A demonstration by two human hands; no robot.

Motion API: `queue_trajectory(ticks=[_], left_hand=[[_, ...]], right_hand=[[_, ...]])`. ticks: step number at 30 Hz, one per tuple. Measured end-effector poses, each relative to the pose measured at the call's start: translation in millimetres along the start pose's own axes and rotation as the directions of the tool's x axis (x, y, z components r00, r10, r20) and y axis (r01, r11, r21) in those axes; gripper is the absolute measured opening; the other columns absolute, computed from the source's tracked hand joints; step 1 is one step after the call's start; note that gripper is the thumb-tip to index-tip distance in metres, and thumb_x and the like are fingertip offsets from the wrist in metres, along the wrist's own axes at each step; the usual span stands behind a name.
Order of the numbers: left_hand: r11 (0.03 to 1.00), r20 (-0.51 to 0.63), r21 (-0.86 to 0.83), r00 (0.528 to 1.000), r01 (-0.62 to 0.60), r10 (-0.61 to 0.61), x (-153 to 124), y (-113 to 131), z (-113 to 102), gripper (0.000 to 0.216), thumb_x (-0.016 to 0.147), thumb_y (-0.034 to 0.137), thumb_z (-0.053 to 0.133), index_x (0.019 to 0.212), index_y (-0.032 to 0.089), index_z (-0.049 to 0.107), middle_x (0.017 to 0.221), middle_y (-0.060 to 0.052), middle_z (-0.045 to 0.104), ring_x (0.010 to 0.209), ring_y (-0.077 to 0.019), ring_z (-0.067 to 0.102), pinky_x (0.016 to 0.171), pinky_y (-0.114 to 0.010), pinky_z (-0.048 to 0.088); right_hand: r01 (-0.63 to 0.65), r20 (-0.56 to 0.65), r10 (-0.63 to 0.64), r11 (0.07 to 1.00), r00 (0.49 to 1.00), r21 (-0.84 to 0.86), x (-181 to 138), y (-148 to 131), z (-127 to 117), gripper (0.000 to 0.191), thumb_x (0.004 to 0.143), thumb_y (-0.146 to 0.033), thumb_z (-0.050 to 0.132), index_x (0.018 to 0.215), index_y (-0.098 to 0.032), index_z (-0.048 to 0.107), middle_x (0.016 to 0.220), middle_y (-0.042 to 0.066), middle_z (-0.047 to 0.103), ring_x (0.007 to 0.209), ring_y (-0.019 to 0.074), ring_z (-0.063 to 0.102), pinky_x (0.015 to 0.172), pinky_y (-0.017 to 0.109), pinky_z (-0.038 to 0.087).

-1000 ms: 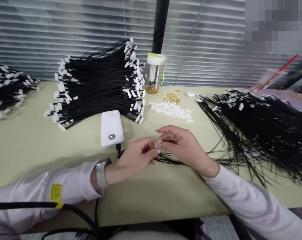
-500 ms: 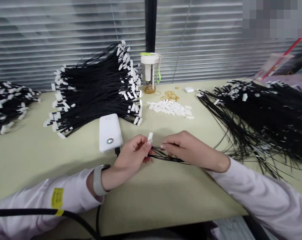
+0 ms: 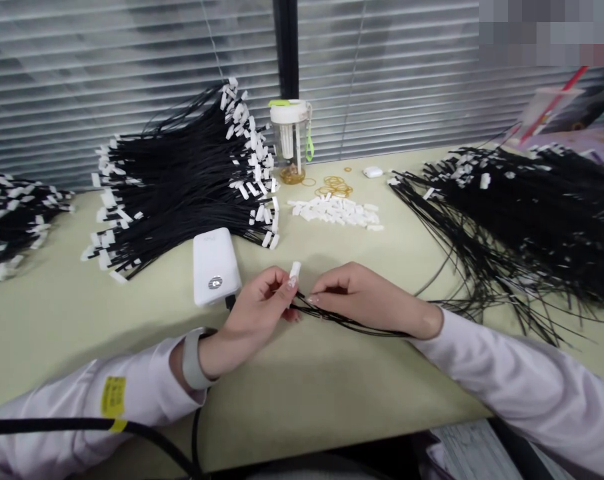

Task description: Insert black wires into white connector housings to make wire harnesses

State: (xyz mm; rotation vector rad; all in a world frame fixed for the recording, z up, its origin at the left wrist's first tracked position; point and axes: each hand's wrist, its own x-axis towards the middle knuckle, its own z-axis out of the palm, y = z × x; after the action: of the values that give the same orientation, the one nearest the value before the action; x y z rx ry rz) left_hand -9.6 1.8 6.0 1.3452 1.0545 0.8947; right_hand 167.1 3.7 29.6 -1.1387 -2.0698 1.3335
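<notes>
My left hand pinches a small white plastic connector upright between thumb and index finger. Several thin black wires run out from under its curled fingers to the right, passing below my right hand. Close beside it, my right hand has its thumb and index fingertips pressed together on a black wire near the connector. The wire's tip is hidden by the fingers. Beyond the hands lies a loose pile of white connectors.
Bundled black wires with white connectors are stacked at back left, more at far left. Loose black wires spread on the right. A white power bank, rubber bands, a bottle and a white case stand around.
My right hand has come nearer to the left fingertips, and the wires now hang lower beneath it. My left hand keeps the connector pinched. The whole view has shifted slightly.
</notes>
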Motion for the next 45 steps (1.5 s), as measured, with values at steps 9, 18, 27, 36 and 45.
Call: queue_trajectory(ticks=[9,18,27,36,45], left_hand=[[0.999,0.014,0.037,1.0,0.007,-0.008,-1.1,1.8,0.9,0.026,0.077,0.038,0.053,0.066,0.016,0.045,0.056,0.005,0.049,0.05,-0.0072,0.05,0.05,-0.02,0.041],[0.997,0.027,0.081,0.999,0.018,-0.02,-1.2,4.9,1.8,0.026,0.078,0.037,0.051,0.065,0.016,0.043,0.056,0.005,0.046,0.05,-0.0064,0.049,0.05,-0.019,0.04],[0.995,0.053,0.097,0.998,0.016,-0.021,-1.8,3.8,0.8,0.025,0.078,0.037,0.05,0.065,0.016,0.043,0.056,0.005,0.045,0.052,-0.0076,0.048,0.051,-0.021,0.04],[0.988,0.058,0.152,0.998,0.02,-0.029,-1.3,3.9,0.2,0.025,0.078,0.038,0.05,0.066,0.017,0.044,0.057,0.004,0.045,0.053,-0.0085,0.049,0.052,-0.022,0.043],[0.993,0.093,0.093,0.993,0.067,-0.076,-1.5,2.1,0.5,0.027,0.077,0.041,0.051,0.067,0.016,0.044,0.064,0.004,0.045,0.058,-0.008,0.049,0.055,-0.023,0.049]], right_hand=[[0.015,0.004,-0.015,0.999,1.0,0.043,1.3,1.0,6.7,0.034,0.083,-0.039,0.042,0.061,-0.014,0.048,0.055,-0.004,0.04,0.051,0.0047,0.034,0.047,0.018,0.027],[0.06,-0.027,-0.062,0.995,0.998,-0.081,2.0,2.0,6.7,0.032,0.084,-0.036,0.041,0.063,-0.013,0.05,0.057,-0.004,0.039,0.054,0.0052,0.032,0.049,0.019,0.026],[0.038,0.01,-0.038,0.997,0.999,0.064,3.3,1.0,8.3,0.031,0.084,-0.034,0.04,0.063,-0.013,0.049,0.057,-0.003,0.042,0.052,0.0049,0.034,0.048,0.019,0.028],[0.069,0.044,-0.069,0.998,0.997,0.006,4.0,3.7,6.4,0.031,0.085,-0.034,0.039,0.069,-0.012,0.054,0.059,-0.003,0.043,0.054,0.0052,0.035,0.05,0.019,0.029],[0.197,-0.053,-0.238,0.893,0.97,-0.403,2.1,-3.7,9.3,0.018,0.08,-0.015,0.04,0.065,-0.014,0.048,0.059,-0.004,0.048,0.053,0.004,0.038,0.054,0.019,0.027]])
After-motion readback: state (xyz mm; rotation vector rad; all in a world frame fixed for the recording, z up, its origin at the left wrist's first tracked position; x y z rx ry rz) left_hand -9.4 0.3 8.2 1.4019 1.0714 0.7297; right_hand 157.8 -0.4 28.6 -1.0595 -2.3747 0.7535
